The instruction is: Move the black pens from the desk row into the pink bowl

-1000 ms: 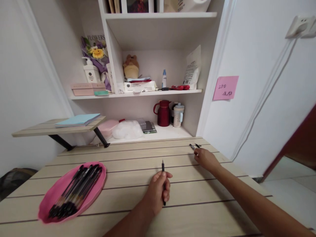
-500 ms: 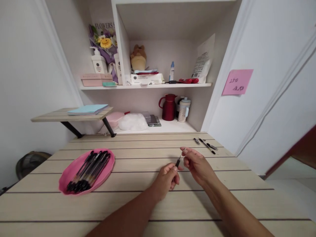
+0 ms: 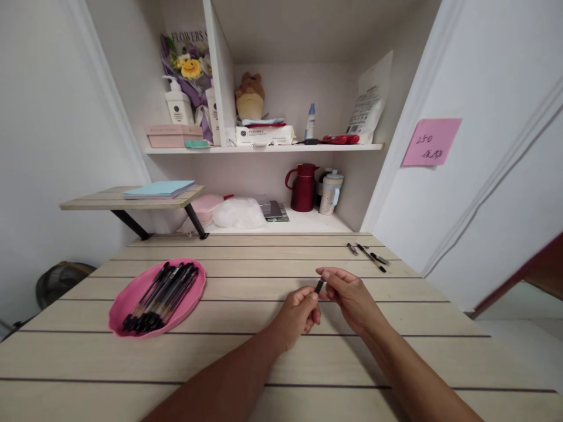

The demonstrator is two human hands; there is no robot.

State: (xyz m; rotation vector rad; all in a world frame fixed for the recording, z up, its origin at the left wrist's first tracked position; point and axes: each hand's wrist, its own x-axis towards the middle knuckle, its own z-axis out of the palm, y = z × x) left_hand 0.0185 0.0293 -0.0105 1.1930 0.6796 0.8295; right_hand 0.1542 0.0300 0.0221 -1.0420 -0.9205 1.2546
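Observation:
Low over the middle of the table, my left hand [image 3: 299,313] is closed around a pen [image 3: 319,286], whose black grip end sticks up between thumb and forefinger. Most of the pen's barrel is hidden in the palm. My right hand [image 3: 347,293] pinches a small silvery pen tip at the upper end of that pen; the fingers largely cover it. To the right on the table lie loose pen parts [image 3: 370,257], among them a thin dark-ended piece and short clear-and-black pieces. A pink tray [image 3: 115,305] at the left holds several black pens [image 3: 162,296].
A small raised stand [image 3: 101,199] with blue paper [image 3: 160,189] rises at the back left. Behind the table, a white shelf unit [image 3: 272,149] holds a red jug [image 3: 303,187], a pale cup [image 3: 331,193] and a white plastic bag [image 3: 240,213]. A pink note [image 3: 431,142] sticks to the right wall.
My right fingers have come down onto the pen's upper end, covering the thin refill point that showed before. My left hand has stayed nearly still. The view has shifted slightly.

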